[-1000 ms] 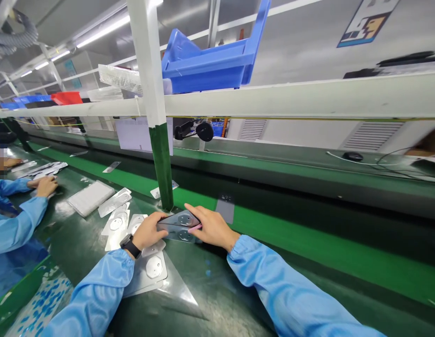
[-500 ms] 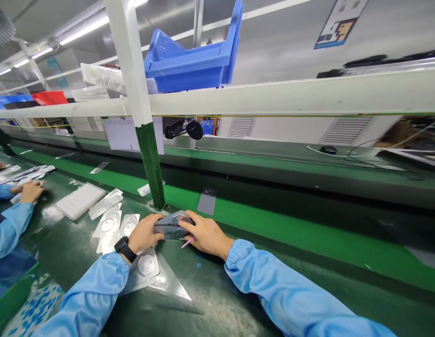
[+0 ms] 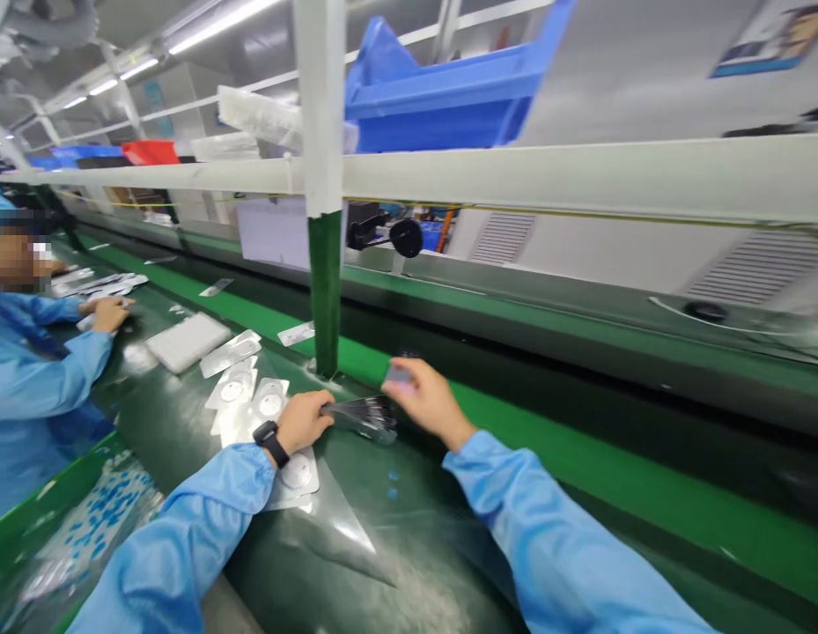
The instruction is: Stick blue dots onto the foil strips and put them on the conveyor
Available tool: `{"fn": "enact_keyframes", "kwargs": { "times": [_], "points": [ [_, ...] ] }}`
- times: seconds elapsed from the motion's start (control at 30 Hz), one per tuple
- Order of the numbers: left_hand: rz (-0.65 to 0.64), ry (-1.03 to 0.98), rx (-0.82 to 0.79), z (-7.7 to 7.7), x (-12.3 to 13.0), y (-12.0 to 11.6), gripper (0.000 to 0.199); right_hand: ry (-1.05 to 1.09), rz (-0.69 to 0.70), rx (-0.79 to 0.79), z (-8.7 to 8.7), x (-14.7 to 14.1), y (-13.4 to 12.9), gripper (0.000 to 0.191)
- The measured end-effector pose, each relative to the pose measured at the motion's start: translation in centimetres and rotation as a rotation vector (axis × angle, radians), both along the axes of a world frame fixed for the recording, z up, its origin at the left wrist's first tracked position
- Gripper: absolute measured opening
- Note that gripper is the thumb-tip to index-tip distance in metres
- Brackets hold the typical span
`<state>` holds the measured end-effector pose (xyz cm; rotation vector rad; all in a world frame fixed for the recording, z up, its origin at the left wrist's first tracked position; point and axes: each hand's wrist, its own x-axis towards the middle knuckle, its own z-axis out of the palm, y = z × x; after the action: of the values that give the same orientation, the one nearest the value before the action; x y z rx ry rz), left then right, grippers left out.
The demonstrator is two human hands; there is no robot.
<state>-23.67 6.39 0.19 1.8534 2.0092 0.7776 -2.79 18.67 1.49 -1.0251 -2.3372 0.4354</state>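
Observation:
My left hand [image 3: 305,423], with a black watch at its wrist, is closed on one end of a fanned stack of thin, dark clear-grey film pieces [image 3: 365,414] above the dark green table. My right hand [image 3: 427,396] is raised at the green belt's near edge, just right of the stack. Its thumb and fingers pinch a small grey film sheet [image 3: 399,375], partly hidden and blurred. Left of my left hand lie several silvery white cards with round discs [image 3: 269,401], some overlapping. A clear plastic sheet [image 3: 342,502] lies by my left wrist.
A green and white post [image 3: 326,299] rises just beyond my hands. The green belt [image 3: 554,440] runs behind it. A white stack [image 3: 187,342] lies to the left, near a co-worker in blue sleeves [image 3: 52,370]. A green bin [image 3: 71,528] holds blue bits. Overhead is a blue crate [image 3: 441,101].
My right hand has left the film stack and moved to the belt, where it now pinches a grey sheet. The stack in my left hand is fanned out. The view has swung left.

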Motion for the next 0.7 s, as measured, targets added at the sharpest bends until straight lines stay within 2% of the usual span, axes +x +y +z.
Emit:
{"fn": "enact_keyframes", "kwargs": {
  "times": [0.07, 0.1, 0.17, 0.23, 0.33, 0.43, 0.5, 0.57, 0.7],
  "points": [
    [0.050, -0.044, 0.010, -0.3, 0.1, -0.1, 0.014, -0.190, -0.246, -0.153, 1.4, -0.6, 3.1, 0.036],
    [0.080, -0.069, 0.018, -0.4, 0.0, -0.1, 0.014, -0.309, -0.299, -0.214, 1.9, -1.1, 4.4, 0.035],
    [0.142, -0.127, 0.037, -0.4, -0.4, -0.5, 0.016, -0.438, -0.328, -0.274, 2.3, -2.2, 6.4, 0.035],
    [0.199, -0.188, 0.066, 0.0, -1.2, -1.2, 0.019, -0.489, -0.333, -0.301, 2.0, -3.5, 7.2, 0.046],
    [0.275, -0.279, 0.123, 1.3, -3.1, -3.2, 0.023, -0.532, -0.385, -0.332, 1.0, -5.4, 7.2, 0.072],
    [0.385, -0.556, 0.206, 3.2, -5.3, -6.0, 0.034, -0.555, -0.435, -0.352, 0.4, -6.9, 7.0, 0.084],
    [0.476, -0.755, 0.280, 4.4, -6.5, -8.0, 0.045, -0.569, -0.444, -0.366, 0.2, -7.6, 7.1, 0.080],
    [0.569, -0.858, 0.318, 5.6, -7.1, -9.9, 0.052, -0.581, -0.413, -0.381, 0.2, -7.9, 7.4, 0.066],
    [0.671, -0.987, 0.240, 6.7, -6.0, -12.1, 0.059, -0.571, -0.337, -0.370, 0.4, -8.5, 7.5, 0.036]
  ]
}}
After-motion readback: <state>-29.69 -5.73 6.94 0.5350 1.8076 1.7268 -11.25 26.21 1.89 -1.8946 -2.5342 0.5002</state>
